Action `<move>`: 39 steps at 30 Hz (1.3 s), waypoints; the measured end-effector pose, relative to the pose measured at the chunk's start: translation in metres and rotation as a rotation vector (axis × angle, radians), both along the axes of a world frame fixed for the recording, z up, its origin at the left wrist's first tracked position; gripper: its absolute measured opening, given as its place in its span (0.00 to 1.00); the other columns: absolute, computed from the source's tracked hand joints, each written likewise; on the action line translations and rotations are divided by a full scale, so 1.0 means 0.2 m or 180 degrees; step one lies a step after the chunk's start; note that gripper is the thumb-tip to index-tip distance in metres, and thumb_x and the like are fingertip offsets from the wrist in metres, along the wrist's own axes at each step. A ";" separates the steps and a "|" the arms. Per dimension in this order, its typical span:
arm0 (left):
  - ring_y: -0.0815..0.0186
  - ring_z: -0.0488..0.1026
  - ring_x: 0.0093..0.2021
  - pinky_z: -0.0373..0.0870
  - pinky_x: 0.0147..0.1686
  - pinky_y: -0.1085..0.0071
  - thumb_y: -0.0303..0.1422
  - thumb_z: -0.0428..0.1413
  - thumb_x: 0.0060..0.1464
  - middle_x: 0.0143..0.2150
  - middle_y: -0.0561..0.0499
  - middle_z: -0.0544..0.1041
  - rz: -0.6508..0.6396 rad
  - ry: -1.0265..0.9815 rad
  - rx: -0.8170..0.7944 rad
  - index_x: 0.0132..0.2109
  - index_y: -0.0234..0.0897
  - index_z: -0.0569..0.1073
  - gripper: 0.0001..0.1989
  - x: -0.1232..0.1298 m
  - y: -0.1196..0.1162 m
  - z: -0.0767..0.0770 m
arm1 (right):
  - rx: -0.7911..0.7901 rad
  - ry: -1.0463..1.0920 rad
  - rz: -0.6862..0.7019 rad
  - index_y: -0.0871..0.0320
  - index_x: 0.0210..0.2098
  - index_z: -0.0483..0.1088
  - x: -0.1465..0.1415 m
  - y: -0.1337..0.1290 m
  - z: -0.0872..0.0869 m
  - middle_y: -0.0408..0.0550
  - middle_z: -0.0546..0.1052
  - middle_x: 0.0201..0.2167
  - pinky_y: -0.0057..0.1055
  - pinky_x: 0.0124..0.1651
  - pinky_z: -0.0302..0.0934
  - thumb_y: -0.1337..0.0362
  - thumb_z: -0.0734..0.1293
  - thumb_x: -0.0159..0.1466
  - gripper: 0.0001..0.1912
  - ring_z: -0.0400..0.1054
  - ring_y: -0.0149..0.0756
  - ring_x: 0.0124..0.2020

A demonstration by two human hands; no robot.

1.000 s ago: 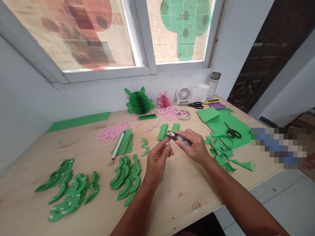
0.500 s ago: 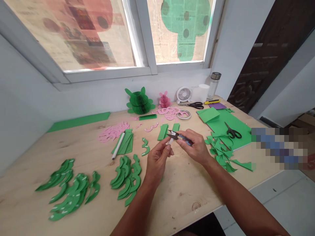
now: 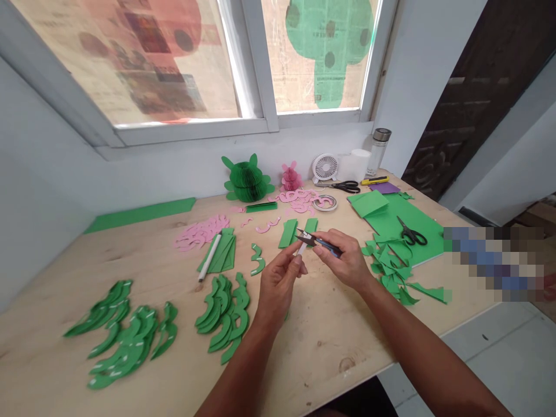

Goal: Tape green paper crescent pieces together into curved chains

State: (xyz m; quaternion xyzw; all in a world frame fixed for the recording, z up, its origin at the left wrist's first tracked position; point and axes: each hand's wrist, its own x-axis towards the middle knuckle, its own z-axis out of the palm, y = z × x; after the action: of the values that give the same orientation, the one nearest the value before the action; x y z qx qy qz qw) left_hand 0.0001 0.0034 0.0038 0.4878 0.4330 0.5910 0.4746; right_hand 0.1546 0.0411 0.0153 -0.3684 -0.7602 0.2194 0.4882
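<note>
My left hand (image 3: 280, 278) pinches a small white strip (image 3: 302, 249) above the middle of the table. In my right hand (image 3: 345, 258) are small thread snips (image 3: 324, 244), their blades pointing left, close to the upper end of the strip. Just behind the blades lie two green paper rectangles (image 3: 288, 233). Wavy green pieces with white marks lie to the left of my left hand: one single piece (image 3: 258, 259), a pile (image 3: 221, 310) near my left forearm and more piles (image 3: 125, 341) farther left.
A white pen (image 3: 210, 258) rests on green strips. Pink cutouts (image 3: 202, 231), paper figures (image 3: 247, 182), a tape roll (image 3: 325, 202), a fan (image 3: 325, 167) and a bottle (image 3: 379, 152) stand or lie farther back. Black scissors (image 3: 410, 231) and green scraps (image 3: 391, 266) are at the right.
The blades of the snips look closer together than before. Both hands have stayed in nearly the same place.
</note>
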 end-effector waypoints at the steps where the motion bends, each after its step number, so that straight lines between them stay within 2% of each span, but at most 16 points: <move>1: 0.71 0.64 0.26 0.61 0.30 0.73 0.36 0.57 0.52 0.23 0.55 0.69 0.0008 -0.0001 -0.0003 0.52 0.36 0.73 0.20 0.00 0.00 0.00 | -0.0011 0.0010 0.0002 0.58 0.46 0.72 0.00 0.00 0.00 0.43 0.67 0.25 0.27 0.28 0.53 0.59 0.64 0.62 0.15 0.59 0.28 0.25; 39: 0.70 0.65 0.26 0.62 0.30 0.72 0.37 0.57 0.51 0.23 0.54 0.70 -0.0010 0.0031 0.0016 0.53 0.37 0.72 0.21 -0.01 0.01 -0.01 | -0.0154 0.0111 0.0078 0.59 0.46 0.73 0.00 0.00 0.01 0.44 0.67 0.26 0.27 0.28 0.54 0.59 0.63 0.62 0.15 0.59 0.29 0.26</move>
State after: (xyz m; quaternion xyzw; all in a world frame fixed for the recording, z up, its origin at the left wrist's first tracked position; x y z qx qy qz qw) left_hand -0.0012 0.0046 0.0014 0.4926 0.4331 0.5890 0.4722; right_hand 0.1554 0.0409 0.0164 -0.3669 -0.7504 0.2500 0.4896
